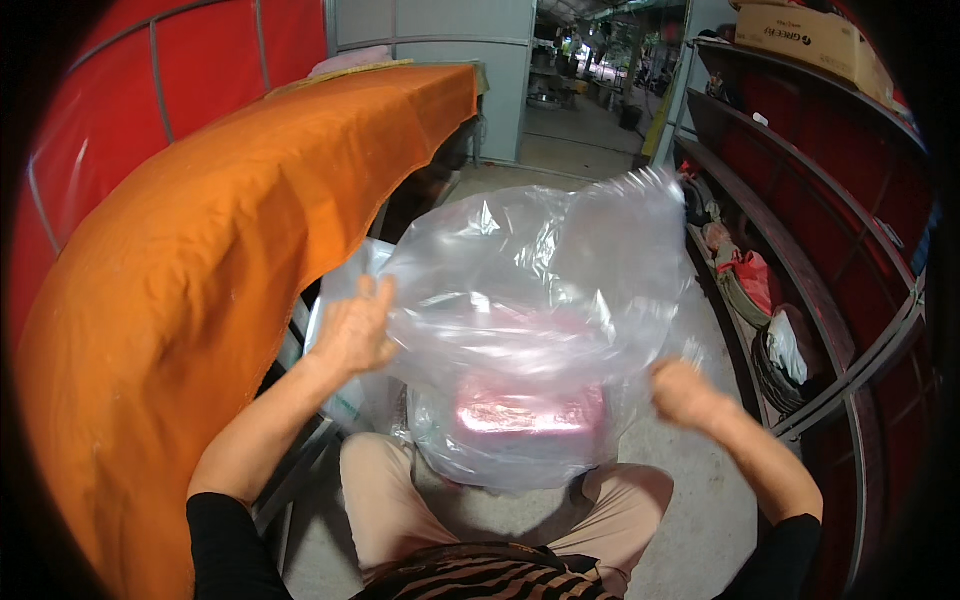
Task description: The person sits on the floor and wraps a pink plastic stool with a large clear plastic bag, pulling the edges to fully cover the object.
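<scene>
A large clear plastic bag (525, 262) billows between my two hands, its upper part spread wide. My left hand (356, 330) grips the bag's left edge, with the index finger partly raised. On the right side, my right hand (682, 390) is closed on the bag's edge and slightly blurred. Low in the bag, between my knees, a pink plastic-wrapped bundle (529, 409) shows through the film. Behind my left hand, more whitish plastic sheeting (375, 259) hangs beside the covered table.
An orange cloth (225, 225) covers a long table on the left. Metal-framed shelves (780, 247) on the right hold bags and coiled items, with a cardboard box (810, 45) on top. A doorway (585, 112) stands ahead beyond the concrete floor (697, 510).
</scene>
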Motion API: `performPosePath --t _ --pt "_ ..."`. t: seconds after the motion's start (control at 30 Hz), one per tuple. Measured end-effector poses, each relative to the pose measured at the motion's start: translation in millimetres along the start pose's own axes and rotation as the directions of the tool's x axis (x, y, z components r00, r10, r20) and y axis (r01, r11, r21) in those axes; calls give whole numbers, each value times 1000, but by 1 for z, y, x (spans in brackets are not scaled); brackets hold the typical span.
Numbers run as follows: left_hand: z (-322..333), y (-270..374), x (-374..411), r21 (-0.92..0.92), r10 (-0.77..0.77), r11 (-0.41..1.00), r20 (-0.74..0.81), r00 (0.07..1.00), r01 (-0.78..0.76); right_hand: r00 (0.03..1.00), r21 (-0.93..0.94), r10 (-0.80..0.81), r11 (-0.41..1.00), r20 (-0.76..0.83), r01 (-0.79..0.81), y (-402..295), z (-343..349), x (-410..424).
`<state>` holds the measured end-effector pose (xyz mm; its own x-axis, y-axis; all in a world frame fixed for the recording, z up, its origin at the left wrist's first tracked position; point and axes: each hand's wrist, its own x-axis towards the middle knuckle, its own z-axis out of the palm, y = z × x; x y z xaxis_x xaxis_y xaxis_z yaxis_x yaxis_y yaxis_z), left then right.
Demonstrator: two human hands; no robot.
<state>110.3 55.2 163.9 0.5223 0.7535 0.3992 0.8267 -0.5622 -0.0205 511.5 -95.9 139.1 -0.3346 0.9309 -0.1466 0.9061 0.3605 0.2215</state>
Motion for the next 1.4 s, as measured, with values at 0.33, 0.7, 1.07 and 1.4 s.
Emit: performPosePath --t 0.33,0.7,1.07,1.4 --pt "-22 -50 58 -11 -241 965 -437 866 263 980 510 152 837 130 -198 -74 -91 11" --pt "20 -7 2 -115 -63 993 -373 926 22 873 372 295 917 -389 -144 -9 9 -24" --pt "-46 -14 36 -314 -100 930 -716 691 -191 562 93 381 877 -734 -472 5 -68 -25" --pt "16 1 -40 -55 -169 985 -198 965 161 796 738 464 674 -389 -33 -1 -72 -44"
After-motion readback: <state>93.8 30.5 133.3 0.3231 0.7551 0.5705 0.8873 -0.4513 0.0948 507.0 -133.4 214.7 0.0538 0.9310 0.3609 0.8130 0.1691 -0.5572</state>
